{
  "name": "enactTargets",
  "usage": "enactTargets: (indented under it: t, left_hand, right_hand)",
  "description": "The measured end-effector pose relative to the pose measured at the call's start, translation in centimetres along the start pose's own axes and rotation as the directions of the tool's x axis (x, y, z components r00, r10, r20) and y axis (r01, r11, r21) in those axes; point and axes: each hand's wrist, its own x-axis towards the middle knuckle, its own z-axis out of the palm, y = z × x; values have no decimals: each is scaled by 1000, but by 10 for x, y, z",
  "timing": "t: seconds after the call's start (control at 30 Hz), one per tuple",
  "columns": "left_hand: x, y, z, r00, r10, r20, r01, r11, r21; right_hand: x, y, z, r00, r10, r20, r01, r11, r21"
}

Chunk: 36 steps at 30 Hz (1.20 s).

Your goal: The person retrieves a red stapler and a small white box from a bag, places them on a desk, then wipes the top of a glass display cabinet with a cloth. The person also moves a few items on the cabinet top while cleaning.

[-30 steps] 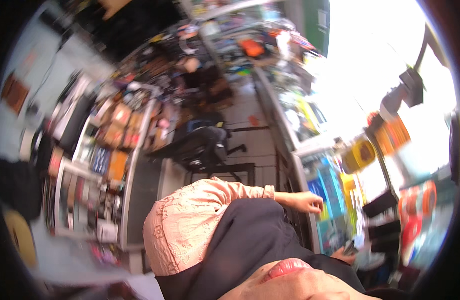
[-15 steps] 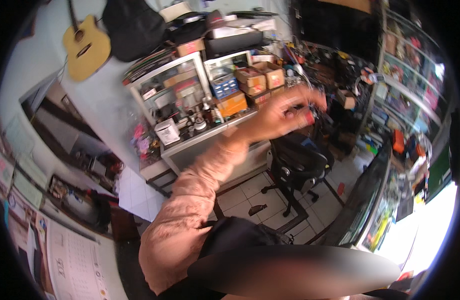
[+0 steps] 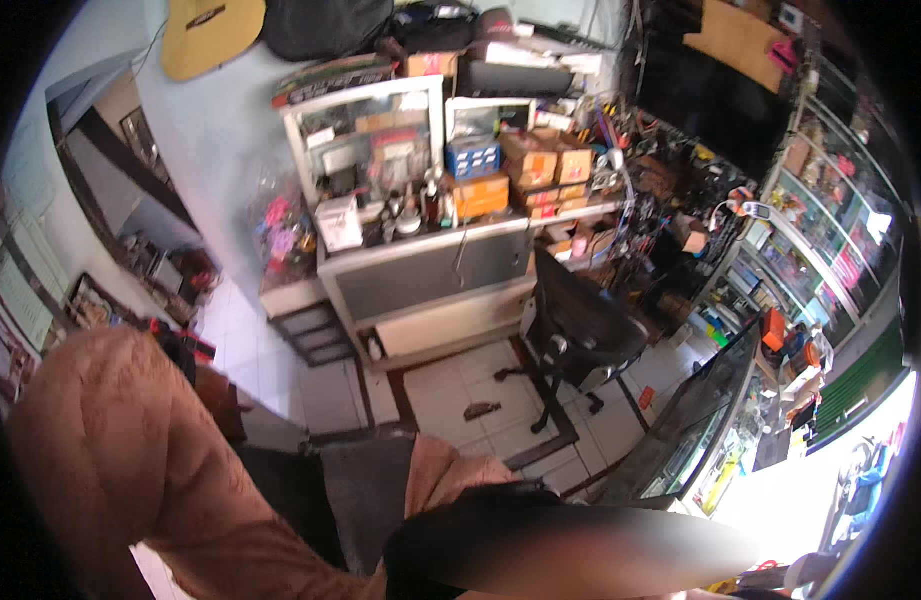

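Observation:
Neither of my hands shows. My bent left arm in a tan-brown sleeve (image 3: pixel 101 450) fills the lower left; its hand is out of view, so I cannot see what it holds or touches. Of my right arm nothing can be made out. Low in the middle, more brown cloth (image 3: pixel 446 475) appears beside a dark grey panel (image 3: pixel 371 500). Beyond my arm, a black office chair (image 3: pixel 586 325) stands on the tiled floor.
A glass-fronted display counter (image 3: pixel 431 290) carries bottles, a white box (image 3: pixel 339 222), a blue drawer box (image 3: pixel 475 157) and cardboard boxes (image 3: pixel 531 160). At right are glass shelves (image 3: pixel 831 190) and a glass case (image 3: pixel 681 440). A small dark object (image 3: pixel 483 410) lies on the floor.
My left arm has swung from in front of the counter to the lower left and bent. Its hand has left the picture. The view has shifted, so the counter and chair show more fully.

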Motion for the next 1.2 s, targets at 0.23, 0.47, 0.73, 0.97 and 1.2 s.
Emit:
enactTargets:
  t: [0.23,0.47,0.73,0.97,1.2]
  left_hand:
    - [-10,5,29,997,72,-6,-73,992,-99]
    - [-15,26,129,987,-16,-157,-47,918,-393]
    - [14,82,266,982,-133,-137,19,782,-623]
    - [7,117,304,975,-137,-173,-6,767,-642]
    - [-33,85,248,917,18,-398,-129,959,-253]
  right_hand:
    - [-10,24,3,999,24,-28,-24,1000,-11]
    - [-55,88,-31,999,21,31,-20,999,-37]
    - [-56,61,-45,997,-13,74,2,989,147]
    - [-64,56,-61,995,88,-39,-74,957,279]
    - [-65,26,-93,998,-29,47,11,936,352]
